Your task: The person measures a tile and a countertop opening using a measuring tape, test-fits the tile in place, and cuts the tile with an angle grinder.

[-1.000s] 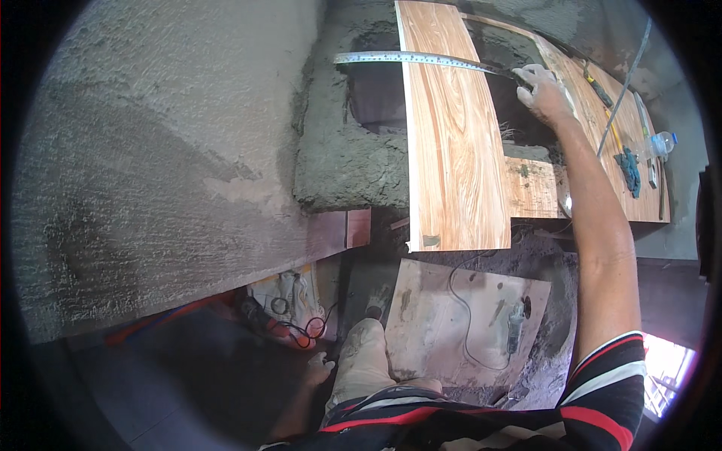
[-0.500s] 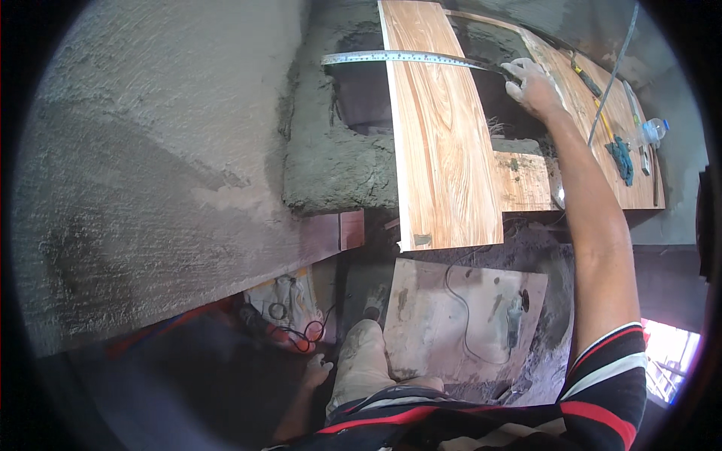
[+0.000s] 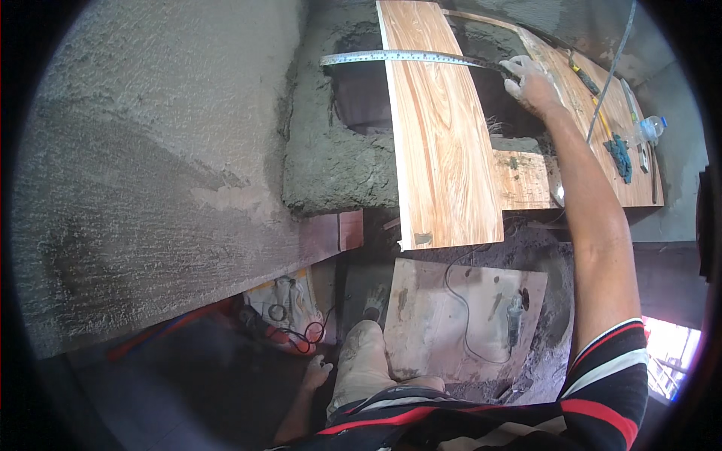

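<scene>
My right hand (image 3: 532, 86) reaches far forward, its dusty fingers pinched round the dark right end of a long metal ruler (image 3: 410, 55). The ruler lies crosswise over a wood-grain plank (image 3: 444, 150), and its left end extends onto the grey mortar rim (image 3: 308, 113) of an opening. Lengthwise, the plank spans that opening, its near end overhanging the mortar edge. Low beside my left knee, my left hand (image 3: 318, 371) hangs with loosely bent fingers and nothing visible in it.
A wood-grain board (image 3: 602, 135) at right carries tools, a blue-green cloth (image 3: 620, 158) and a plastic bottle (image 3: 653, 128). Below the plank lies a stained panel (image 3: 451, 319) with a corded power tool (image 3: 514, 319). A rough plastered wall (image 3: 150, 173) rises at left, above a white sack (image 3: 282, 304).
Almost nothing differs. The view has shifted very slightly, while my right hand keeps the ruler across the plank.
</scene>
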{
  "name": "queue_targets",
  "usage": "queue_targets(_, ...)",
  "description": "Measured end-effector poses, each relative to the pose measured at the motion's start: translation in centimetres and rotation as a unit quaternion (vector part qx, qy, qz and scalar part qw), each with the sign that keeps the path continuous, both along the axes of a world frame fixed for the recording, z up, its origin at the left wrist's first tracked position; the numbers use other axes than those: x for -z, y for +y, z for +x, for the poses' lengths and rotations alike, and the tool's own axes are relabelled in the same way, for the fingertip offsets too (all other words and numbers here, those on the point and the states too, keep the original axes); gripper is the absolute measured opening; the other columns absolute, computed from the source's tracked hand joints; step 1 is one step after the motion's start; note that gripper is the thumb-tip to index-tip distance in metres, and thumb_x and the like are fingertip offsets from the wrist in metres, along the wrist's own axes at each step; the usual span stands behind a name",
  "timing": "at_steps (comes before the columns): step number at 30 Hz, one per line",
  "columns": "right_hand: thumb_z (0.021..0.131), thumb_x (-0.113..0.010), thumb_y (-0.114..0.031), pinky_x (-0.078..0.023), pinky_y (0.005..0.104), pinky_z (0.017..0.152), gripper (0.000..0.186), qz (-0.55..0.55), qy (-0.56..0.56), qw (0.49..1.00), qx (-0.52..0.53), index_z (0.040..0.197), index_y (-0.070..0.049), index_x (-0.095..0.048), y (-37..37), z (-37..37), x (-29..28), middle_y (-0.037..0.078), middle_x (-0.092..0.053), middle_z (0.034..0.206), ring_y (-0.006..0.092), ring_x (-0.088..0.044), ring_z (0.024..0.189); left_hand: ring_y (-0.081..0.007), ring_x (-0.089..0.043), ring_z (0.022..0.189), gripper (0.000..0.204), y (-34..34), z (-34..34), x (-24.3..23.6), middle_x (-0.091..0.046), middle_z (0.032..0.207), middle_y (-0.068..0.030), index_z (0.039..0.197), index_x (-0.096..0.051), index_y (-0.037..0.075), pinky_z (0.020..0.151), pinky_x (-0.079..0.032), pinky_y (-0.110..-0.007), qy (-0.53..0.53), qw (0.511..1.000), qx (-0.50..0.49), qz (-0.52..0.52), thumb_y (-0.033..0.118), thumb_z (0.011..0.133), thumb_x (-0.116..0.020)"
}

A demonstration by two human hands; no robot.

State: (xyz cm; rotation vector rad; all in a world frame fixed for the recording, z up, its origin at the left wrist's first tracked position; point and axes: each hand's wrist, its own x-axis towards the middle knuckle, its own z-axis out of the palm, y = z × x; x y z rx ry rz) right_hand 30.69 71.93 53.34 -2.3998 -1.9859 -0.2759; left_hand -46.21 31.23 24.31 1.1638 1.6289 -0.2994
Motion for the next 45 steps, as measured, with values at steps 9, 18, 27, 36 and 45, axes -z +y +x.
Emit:
queue_targets(9,0.094,-0.063,-0.032,-0.043,0.048,0.113,0.049,0.019,0.02,1.0,-0.013,0.142,-0.023,-0.061,0.5,0.4,0.6,0.007,-0.053,0.143,0.0301,-0.05,0.135,-0.0396,-0.058,0.128,0.071,-0.3,-0.7,0.2,-0.06,0.137,-0.0296,0.141,-0.052,-0.009,0.109,-0.045,-0.044,0.006,1.0,-0.028,-0.001,0.03,0.085,-0.069)
queue_targets(18,0.09,-0.067,-0.021,-0.047,0.0427,0.107,0.046,0.09,0.011,0.994,-0.059,0.136,-0.016,-0.064,0.4,1.3,1.5,0.009,-0.059,0.132,0.0328,-0.057,0.124,-0.0388,-0.06,0.126,0.071,-0.1,-0.5,0.4,-0.062,0.134,-0.0295,0.143,-0.05,-0.008,0.107,-0.046,-0.044,-0.003,0.999,-0.037,0.008,0.03,0.086,-0.069)
queue_targets(27,0.094,-0.064,-0.031,-0.04,0.051,0.115,0.048,0.039,0.011,0.999,-0.035,0.141,-0.024,-0.061,0.8,1.8,1.6,0.005,-0.053,0.142,0.0292,-0.048,0.136,-0.0377,-0.06,0.125,0.07,0.1,-0.5,0.4,-0.062,0.135,-0.0275,0.142,-0.051,-0.007,0.107,-0.046,-0.043,0.001,0.999,-0.033,0.004,0.032,0.086,-0.069)
queue_targets(36,0.093,-0.064,-0.032,-0.044,0.0498,0.112,0.048,0.044,0.007,0.998,-0.039,0.141,-0.025,-0.061,0.5,1.9,1.4,0.004,-0.054,0.142,0.0296,-0.05,0.134,-0.0379,-0.06,0.127,0.071,0.5,0.2,0.0,-0.061,0.136,-0.0279,0.143,-0.051,-0.006,0.108,-0.046,-0.044,-0.002,0.999,-0.041,-0.003,0.032,0.086,-0.069)
queue_targets(45,0.092,-0.066,-0.03,-0.044,0.0472,0.112,0.048,0.05,0.017,0.998,-0.045,0.14,-0.023,-0.062,0.6,1.9,1.6,0.006,-0.055,0.141,0.0307,-0.051,0.133,-0.0377,-0.062,0.122,0.07,0.7,0.4,0.2,-0.064,0.129,-0.0278,0.14,-0.054,-0.008,0.105,-0.048,-0.043,0.003,0.999,-0.026,0.018,0.032,0.085,-0.069)
